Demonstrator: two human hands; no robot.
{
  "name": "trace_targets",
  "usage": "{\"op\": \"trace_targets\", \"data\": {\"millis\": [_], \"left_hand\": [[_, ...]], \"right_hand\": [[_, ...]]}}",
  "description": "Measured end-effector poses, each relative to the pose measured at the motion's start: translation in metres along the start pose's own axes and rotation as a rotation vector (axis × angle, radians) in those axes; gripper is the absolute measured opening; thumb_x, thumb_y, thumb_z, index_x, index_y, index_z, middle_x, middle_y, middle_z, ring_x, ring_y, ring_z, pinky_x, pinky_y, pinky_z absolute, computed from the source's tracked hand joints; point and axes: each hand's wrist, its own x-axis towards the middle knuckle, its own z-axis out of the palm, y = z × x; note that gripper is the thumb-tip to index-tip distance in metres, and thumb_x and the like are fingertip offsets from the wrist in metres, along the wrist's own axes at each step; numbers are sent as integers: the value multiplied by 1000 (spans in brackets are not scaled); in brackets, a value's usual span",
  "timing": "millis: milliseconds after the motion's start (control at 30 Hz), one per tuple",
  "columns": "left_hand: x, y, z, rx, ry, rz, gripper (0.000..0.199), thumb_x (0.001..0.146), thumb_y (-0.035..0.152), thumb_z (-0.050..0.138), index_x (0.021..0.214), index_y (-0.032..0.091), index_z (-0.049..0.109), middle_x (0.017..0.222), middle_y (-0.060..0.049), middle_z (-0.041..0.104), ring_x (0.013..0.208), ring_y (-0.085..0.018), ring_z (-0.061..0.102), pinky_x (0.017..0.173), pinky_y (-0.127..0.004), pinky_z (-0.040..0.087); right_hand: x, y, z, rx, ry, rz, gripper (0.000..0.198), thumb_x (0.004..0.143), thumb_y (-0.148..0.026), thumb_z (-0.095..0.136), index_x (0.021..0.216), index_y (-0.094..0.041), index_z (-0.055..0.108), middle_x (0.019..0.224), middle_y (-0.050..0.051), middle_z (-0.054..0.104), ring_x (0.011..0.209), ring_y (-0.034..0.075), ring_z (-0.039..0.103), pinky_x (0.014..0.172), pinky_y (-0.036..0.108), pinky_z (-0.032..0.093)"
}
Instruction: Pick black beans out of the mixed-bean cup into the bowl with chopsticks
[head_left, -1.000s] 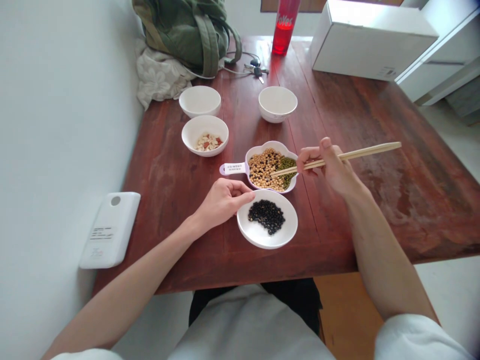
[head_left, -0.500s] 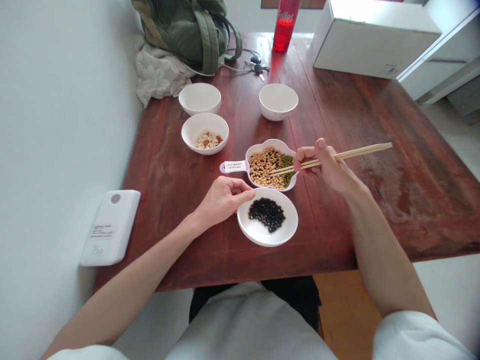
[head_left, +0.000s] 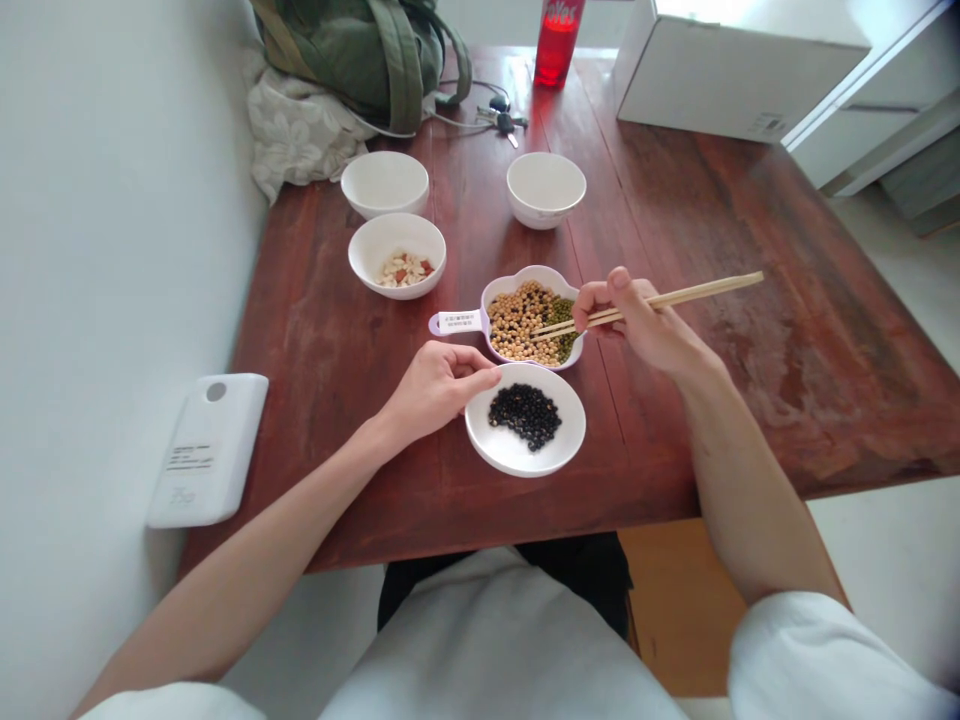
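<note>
My left hand grips the rim of a white bowl, thumb on the inner edge. Black beans lie in that bowl. Directly behind it sits a flower-shaped dish with a labelled lilac handle. Yellow soybeans mixed with dark beans fill most of the dish, with green mung beans at its right side. A pair of wooden chopsticks is held in my right hand; their tips touch the beans in the dish. Whether a bean is pinched between them, I cannot tell.
Behind the dish stand a bowl of pale and reddish pieces and two more white bowls. A white power bank lies by the wall. Keys, a green bag, a red bottle and a white box occupy the back.
The whole view has shifted slightly, so everything appears a little higher and further left. Both hands keep their holds, and the chopstick tips stay among the beans in the dish.
</note>
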Motion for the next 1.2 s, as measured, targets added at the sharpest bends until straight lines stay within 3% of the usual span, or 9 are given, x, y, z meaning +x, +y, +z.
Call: {"op": "trace_targets", "data": {"millis": [1200], "left_hand": [[-1,3,1,14,12,-2,26,81,37,75,81,11,76,55,-1,65,42,-6,47,40,-16,33]], "right_hand": [[1,0,2,5,12,9,82,86,-86,23,63,-19,63,54,1,46,51,11,39,47,29,27]]}}
